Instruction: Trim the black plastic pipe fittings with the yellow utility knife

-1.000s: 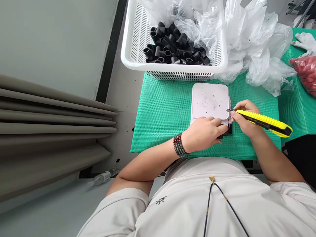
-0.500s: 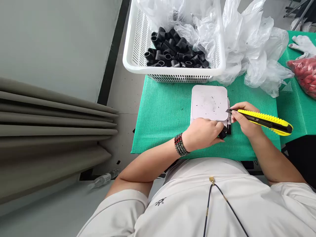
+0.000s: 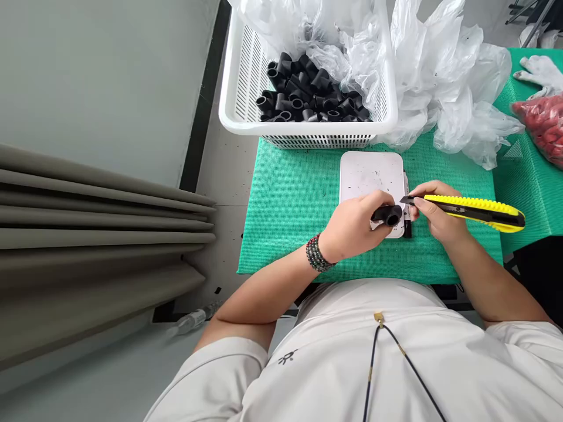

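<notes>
A black tube fitting is gripped in my left hand, its round opening facing right, above the lower part of a white scale-like pad. My right hand holds a yellow and black utility knife near its blade end. The blade points left and lies close to the fitting, with a small gap between them. Dark crumbs are scattered over the pad. A black and white marker lies along the pad's right edge, partly behind my right fingers.
A white basket with several black fittings and clear plastic stands at the back of the green-covered table. Plastic bags lie right of it. Farther right are a white glove and a bag of red pieces.
My left hand has risen and turned, bringing the fitting up over the pad with its opening showing. The knife's handle end has shifted slightly upward in view.
</notes>
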`<state>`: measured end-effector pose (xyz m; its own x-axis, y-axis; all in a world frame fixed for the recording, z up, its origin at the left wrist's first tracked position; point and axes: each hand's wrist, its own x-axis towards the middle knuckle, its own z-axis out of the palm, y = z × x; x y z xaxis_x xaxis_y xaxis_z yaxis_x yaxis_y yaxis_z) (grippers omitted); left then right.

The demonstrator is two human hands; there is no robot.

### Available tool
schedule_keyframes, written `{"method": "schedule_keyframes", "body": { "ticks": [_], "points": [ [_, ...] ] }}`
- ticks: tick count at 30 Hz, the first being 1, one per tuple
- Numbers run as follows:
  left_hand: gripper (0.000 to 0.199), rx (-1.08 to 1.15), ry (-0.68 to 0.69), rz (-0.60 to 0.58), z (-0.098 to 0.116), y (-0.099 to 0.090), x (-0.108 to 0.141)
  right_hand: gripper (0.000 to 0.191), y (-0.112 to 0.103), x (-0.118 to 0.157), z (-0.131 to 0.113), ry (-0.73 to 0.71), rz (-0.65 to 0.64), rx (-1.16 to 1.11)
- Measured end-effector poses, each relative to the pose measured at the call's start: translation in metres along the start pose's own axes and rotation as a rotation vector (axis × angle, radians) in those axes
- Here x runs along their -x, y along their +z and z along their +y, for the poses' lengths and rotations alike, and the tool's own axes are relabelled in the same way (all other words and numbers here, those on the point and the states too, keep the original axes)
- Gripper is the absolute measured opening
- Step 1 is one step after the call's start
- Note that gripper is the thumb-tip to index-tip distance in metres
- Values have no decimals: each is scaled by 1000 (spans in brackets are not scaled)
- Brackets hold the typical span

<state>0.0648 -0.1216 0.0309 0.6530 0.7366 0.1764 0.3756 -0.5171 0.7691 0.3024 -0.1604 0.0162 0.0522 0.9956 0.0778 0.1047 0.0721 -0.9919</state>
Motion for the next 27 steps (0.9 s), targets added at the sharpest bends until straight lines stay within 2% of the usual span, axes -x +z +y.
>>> {"method": "schedule_keyframes", "body": {
  "ticks": [7,12,15,20,27],
  "points": [
    [25,92,28,19,-3,5,-1,30,1,2,-2,72,-122,-142],
    [22,174,112,114,-7,8,-1,26,4,2,-6,83,-122,-222],
    [29,192,164,149,-8,8,-2,25,4,1,-7,73,-110,-266],
    [30,225,238,183,-10,7,-4,26,5,1,-7,72,-96,-271],
    [27,167,286,213,-17,10,-8,25,5,3,-6,122,-184,-229]
  ]
}}
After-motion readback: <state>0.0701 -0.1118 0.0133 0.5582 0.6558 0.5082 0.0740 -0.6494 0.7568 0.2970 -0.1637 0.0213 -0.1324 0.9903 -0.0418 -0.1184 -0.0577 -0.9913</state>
